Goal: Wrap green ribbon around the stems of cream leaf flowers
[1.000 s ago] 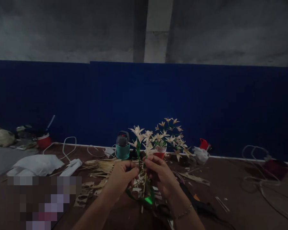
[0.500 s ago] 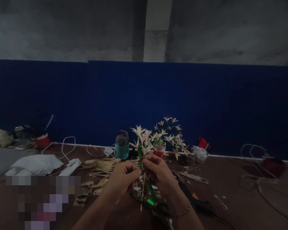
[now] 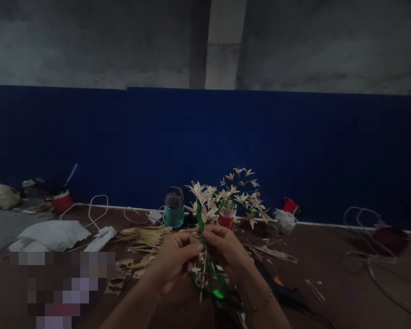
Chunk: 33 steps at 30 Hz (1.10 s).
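Both hands meet around a flower stem at the middle of the table. My left hand (image 3: 180,256) pinches the stem from the left. My right hand (image 3: 226,249), with a bracelet at the wrist, pinches it slightly higher from the right. Pale flowers (image 3: 201,196) stand upright above my fingers on green-wrapped stems. Bare thin sticks (image 3: 202,285) stick out below my hands. A shiny green ribbon (image 3: 219,288) hangs in a loop beneath my right hand. Just behind, a red and white cup (image 3: 227,216) holds more pale flowers (image 3: 251,198).
A teal bottle (image 3: 174,208) stands behind my left hand. Dried husks (image 3: 145,240) lie to the left, white bags (image 3: 51,234) farther left. A black tool (image 3: 287,292) lies beside my right wrist. White cables (image 3: 368,256) curl at the right.
The green ribbon's loop has shifted slightly, with its bright part a little lower and to the right. The held flowers have moved down slightly; both hands keep nearly the same place.
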Motion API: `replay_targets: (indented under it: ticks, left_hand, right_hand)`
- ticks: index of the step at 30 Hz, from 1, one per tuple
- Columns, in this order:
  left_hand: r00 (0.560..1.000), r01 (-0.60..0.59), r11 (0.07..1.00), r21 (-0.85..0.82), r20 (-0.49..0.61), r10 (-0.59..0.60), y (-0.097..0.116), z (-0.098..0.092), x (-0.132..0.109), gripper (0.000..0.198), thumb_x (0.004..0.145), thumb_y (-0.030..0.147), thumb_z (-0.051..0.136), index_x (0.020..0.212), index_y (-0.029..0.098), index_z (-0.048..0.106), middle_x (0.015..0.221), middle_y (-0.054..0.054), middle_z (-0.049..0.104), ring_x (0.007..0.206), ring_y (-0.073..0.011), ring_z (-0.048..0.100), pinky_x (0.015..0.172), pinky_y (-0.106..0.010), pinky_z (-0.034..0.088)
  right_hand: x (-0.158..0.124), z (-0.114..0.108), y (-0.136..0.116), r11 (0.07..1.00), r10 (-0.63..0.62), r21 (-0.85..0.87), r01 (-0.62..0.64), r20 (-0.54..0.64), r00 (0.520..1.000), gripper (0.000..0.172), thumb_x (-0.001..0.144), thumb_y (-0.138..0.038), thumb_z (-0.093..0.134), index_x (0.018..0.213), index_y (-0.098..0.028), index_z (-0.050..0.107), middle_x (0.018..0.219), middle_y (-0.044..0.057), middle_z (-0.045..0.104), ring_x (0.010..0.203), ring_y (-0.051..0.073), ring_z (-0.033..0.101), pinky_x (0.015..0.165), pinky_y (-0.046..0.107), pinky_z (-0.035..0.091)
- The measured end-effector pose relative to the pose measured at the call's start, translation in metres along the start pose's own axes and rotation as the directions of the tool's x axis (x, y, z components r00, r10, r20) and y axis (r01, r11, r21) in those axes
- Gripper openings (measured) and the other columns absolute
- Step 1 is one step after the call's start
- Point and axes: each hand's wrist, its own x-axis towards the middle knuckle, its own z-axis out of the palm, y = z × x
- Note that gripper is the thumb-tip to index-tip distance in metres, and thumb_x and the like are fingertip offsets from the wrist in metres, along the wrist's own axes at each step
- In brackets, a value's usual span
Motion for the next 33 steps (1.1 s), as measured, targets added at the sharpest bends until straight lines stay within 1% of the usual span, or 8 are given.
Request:
replay_targets:
  ticks: [6, 12, 15, 18, 21, 24, 28, 33]
  left_hand:
    - [1.0, 0.004, 0.997, -0.078, 0.028, -0.002, -0.001, -0.001, -0.001, 0.027, 0.06, 0.031, 0.066, 0.053, 0.015, 0.046, 0.044, 0.004, 0.053, 0.029, -0.0005, 0.033, 0.033, -0.015, 0.014]
    - [1.0, 0.004, 0.996, -0.091, -0.015, -0.005, 0.0, 0.0, -0.001, 0.026, 0.058, 0.03, 0.067, 0.054, 0.015, 0.047, 0.044, 0.004, 0.054, 0.03, -0.0008, 0.034, 0.033, -0.015, 0.013]
    - [1.0, 0.009, 0.996, -0.088, 0.029, -0.007, 0.0, -0.001, -0.001, 0.025, 0.059, 0.029, 0.066, 0.054, 0.015, 0.047, 0.044, 0.004, 0.054, 0.03, -0.0006, 0.033, 0.033, -0.015, 0.013]
    - [0.996, 0.017, 0.996, -0.085, 0.09, -0.009, -0.001, -0.003, 0.0, 0.024, 0.059, 0.028, 0.066, 0.053, 0.015, 0.047, 0.043, 0.005, 0.052, 0.029, -0.0004, 0.032, 0.032, -0.015, 0.014]
    - [0.995, 0.015, 0.998, -0.056, 0.098, -0.009, -0.001, -0.004, 0.0, 0.024, 0.058, 0.028, 0.066, 0.052, 0.015, 0.047, 0.042, 0.005, 0.052, 0.029, -0.0004, 0.032, 0.031, -0.014, 0.015]
    - [0.994, 0.033, 0.999, -0.026, 0.101, -0.03, 0.001, -0.002, -0.001, 0.022, 0.055, 0.028, 0.066, 0.052, 0.015, 0.049, 0.042, 0.004, 0.053, 0.029, -0.0008, 0.034, 0.031, -0.014, 0.017]
    - [0.988, 0.073, 0.996, -0.055, 0.141, -0.065, 0.003, -0.001, -0.004, 0.02, 0.052, 0.027, 0.067, 0.05, 0.015, 0.05, 0.04, 0.003, 0.054, 0.029, -0.0022, 0.037, 0.03, -0.014, 0.019]
    - [0.984, 0.076, 0.993, -0.086, 0.169, -0.061, 0.001, -0.003, -0.004, 0.019, 0.051, 0.026, 0.065, 0.05, 0.015, 0.05, 0.041, 0.002, 0.056, 0.029, -0.0032, 0.039, 0.032, -0.015, 0.023]
  right_hand:
    - [-0.004, 0.001, -0.004, 0.997, 0.058, -0.059, -0.054, 0.066, 0.996, 0.03, 0.056, -0.039, 0.075, 0.065, -0.012, 0.066, 0.053, 0.0, 0.056, 0.044, 0.007, 0.045, 0.045, 0.021, 0.032]
    - [-0.005, -0.002, -0.003, 0.994, 0.017, -0.111, -0.009, 0.073, 0.997, 0.03, 0.057, -0.04, 0.075, 0.066, -0.012, 0.069, 0.05, -0.001, 0.055, 0.047, 0.008, 0.045, 0.047, 0.022, 0.032]
    - [-0.005, -0.003, -0.003, 0.994, 0.02, -0.109, -0.013, 0.068, 0.997, 0.026, 0.057, -0.037, 0.076, 0.062, -0.012, 0.068, 0.05, -0.001, 0.054, 0.046, 0.007, 0.043, 0.046, 0.021, 0.031]
    - [-0.006, -0.002, -0.005, 0.997, 0.04, -0.061, -0.036, 0.063, 0.997, 0.023, 0.055, -0.032, 0.077, 0.055, -0.013, 0.063, 0.05, -0.002, 0.054, 0.045, 0.006, 0.042, 0.045, 0.02, 0.028]
    - [-0.007, -0.001, -0.007, 0.999, 0.033, -0.028, -0.032, 0.059, 0.998, 0.024, 0.054, -0.028, 0.078, 0.051, -0.014, 0.059, 0.049, -0.003, 0.055, 0.045, 0.006, 0.043, 0.046, 0.02, 0.028]
    - [-0.008, -0.001, -0.008, 0.999, 0.04, -0.04, -0.037, 0.074, 0.996, 0.026, 0.053, -0.027, 0.078, 0.05, -0.013, 0.057, 0.048, -0.003, 0.054, 0.046, 0.007, 0.045, 0.046, 0.02, 0.029]
    - [-0.011, -0.001, -0.01, 0.996, 0.073, -0.064, -0.067, 0.094, 0.993, 0.029, 0.05, -0.029, 0.079, 0.049, -0.014, 0.055, 0.047, -0.004, 0.051, 0.044, 0.006, 0.041, 0.046, 0.02, 0.028]
    - [-0.014, -0.001, -0.013, 0.991, 0.029, -0.136, -0.005, 0.169, 0.985, 0.029, 0.055, -0.032, 0.076, 0.049, -0.014, 0.055, 0.043, -0.005, 0.049, 0.04, 0.005, 0.037, 0.044, 0.02, 0.023]
